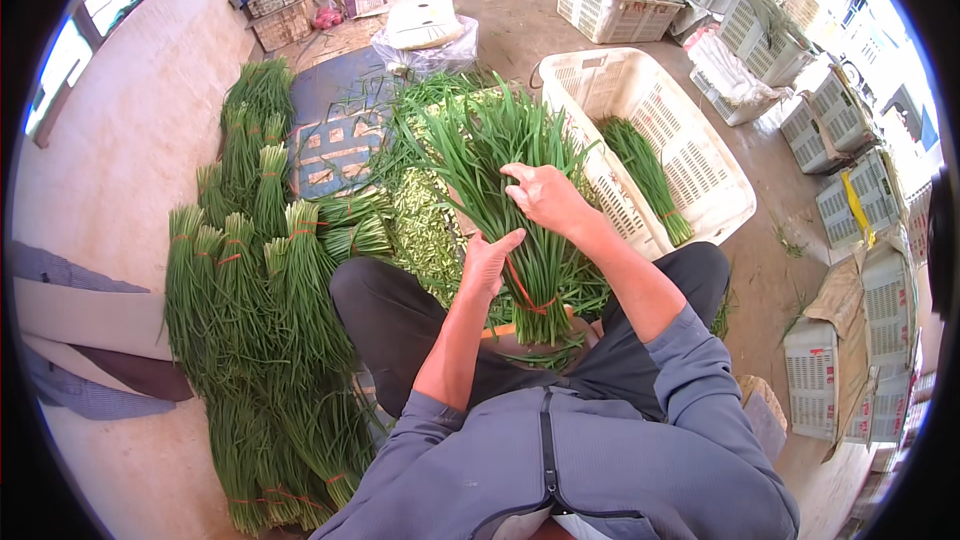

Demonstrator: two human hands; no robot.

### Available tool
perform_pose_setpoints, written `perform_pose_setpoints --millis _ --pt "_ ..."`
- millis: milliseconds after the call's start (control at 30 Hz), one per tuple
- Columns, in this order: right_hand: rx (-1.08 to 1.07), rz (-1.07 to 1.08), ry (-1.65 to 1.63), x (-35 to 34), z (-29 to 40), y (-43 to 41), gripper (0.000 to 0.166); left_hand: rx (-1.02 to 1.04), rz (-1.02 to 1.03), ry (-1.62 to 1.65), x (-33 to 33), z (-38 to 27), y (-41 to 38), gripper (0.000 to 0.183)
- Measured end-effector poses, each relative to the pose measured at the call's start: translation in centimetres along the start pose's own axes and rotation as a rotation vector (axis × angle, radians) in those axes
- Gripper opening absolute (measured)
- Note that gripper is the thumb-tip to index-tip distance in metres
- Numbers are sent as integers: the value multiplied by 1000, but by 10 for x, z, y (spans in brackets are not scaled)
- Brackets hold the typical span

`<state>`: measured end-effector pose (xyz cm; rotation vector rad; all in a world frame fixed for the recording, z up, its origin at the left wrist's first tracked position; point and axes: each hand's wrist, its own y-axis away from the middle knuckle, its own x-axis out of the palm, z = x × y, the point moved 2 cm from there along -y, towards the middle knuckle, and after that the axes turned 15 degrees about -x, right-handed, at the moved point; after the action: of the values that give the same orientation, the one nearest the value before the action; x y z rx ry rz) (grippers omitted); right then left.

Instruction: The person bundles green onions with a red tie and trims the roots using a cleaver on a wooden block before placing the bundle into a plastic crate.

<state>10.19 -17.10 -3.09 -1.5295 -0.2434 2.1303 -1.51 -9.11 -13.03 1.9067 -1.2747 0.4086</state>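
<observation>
A large bundle of garlic chives stands between my knees, bound near its cut ends by a red band. Its green leaves fan out away from me. My left hand grips the bundle's left side, thumb across the front and most fingers hidden. Against the upper leaves rests my right hand, index finger extended and the other fingers bent. Whether it pinches any leaves is unclear. Beneath the bundle are an orange edge and loose leaves.
Tied chive bundles are heaped on the left by the wall. Chopped pale stem pieces lie ahead. A white plastic crate at right holds one tied bundle. More crates stand at the back and along the right.
</observation>
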Motion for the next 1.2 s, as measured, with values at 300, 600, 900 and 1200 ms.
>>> perform_pose_setpoints --millis 300,600,900,1200 --pt "293 49 -492 -2 10 -6 27 18 -7 -8 5 -2 6 48" --pt "483 -335 -1294 -9 18 -13 6 26 -14 -10 -5 4 -3 41" --pt "442 -135 -788 15 23 -34 12 -56 -6 -37 -3 0 -4 62" --pt "477 -621 -1095 -63 -46 31 18 -2 -80 102 -24 -3 -21 38"
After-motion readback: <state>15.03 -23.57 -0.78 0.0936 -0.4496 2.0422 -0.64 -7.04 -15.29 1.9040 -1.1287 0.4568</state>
